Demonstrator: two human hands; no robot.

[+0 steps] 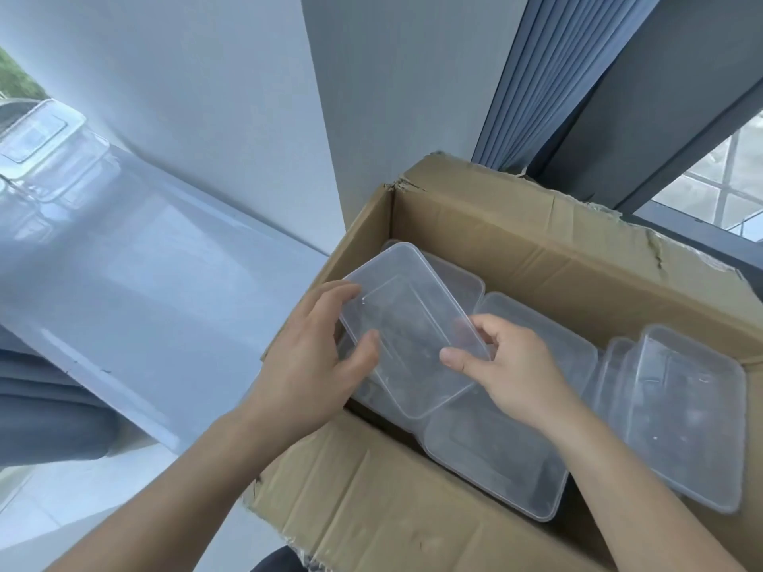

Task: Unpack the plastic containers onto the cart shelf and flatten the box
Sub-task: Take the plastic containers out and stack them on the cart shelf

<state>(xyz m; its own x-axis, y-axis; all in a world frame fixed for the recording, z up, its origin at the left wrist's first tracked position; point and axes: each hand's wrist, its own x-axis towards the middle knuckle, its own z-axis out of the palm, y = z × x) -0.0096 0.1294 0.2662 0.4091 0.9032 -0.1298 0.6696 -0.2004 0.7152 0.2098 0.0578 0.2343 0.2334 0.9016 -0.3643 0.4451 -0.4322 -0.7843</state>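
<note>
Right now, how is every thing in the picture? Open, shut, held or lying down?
cardboard box, open, top edge torn.
held container, empty, tilted, held above the cardboard box.
left hand, grips the held container's left edge.
right hand, pinches its right edge.
other containers, lying loose in the box, some leaning on edge.
far containers, set on the white surface, blurry.

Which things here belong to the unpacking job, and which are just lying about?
Job: left hand, right hand, held container, box, spare containers inside, white shelf, stacked containers on it.
Just there: curtain, window, wall.
</note>
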